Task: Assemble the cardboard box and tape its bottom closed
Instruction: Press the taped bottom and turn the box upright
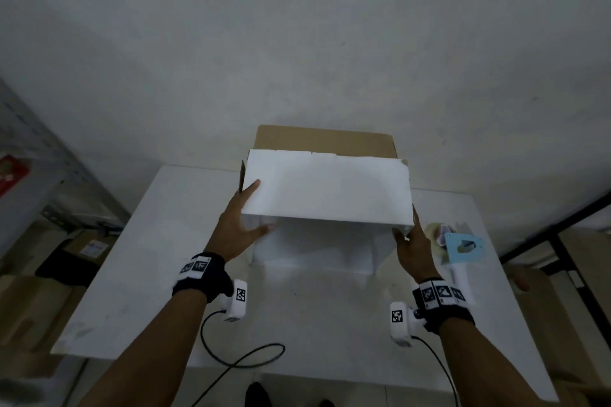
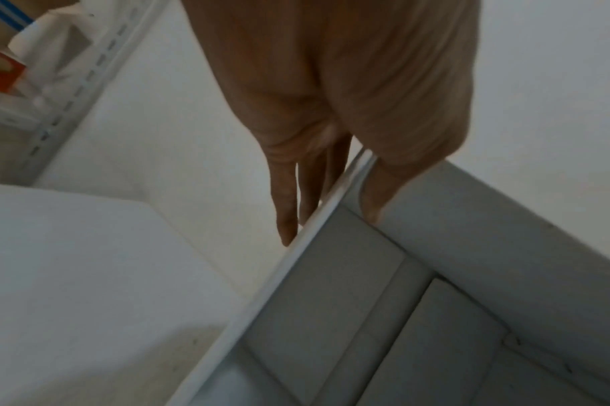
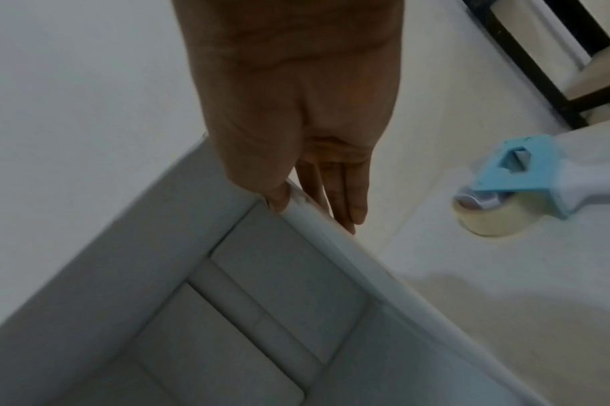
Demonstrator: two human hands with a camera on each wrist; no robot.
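You hold the white cardboard box (image 1: 327, 188) above the table (image 1: 142, 261), left hand (image 1: 236, 228) & right hand (image 1: 413, 249) gripping its side walls. Bottom apparently untaped; next, reach for the tape dispenser (image 1: 459, 248) just right of box.

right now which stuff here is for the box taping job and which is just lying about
For the job:
- white cardboard box with a brown inner flap, held at its two ends by the left hand and right hand
- light blue tape dispenser with a clear roll, on the white table

Lying about:
- brown cartons on the floor
- grey metal shelving
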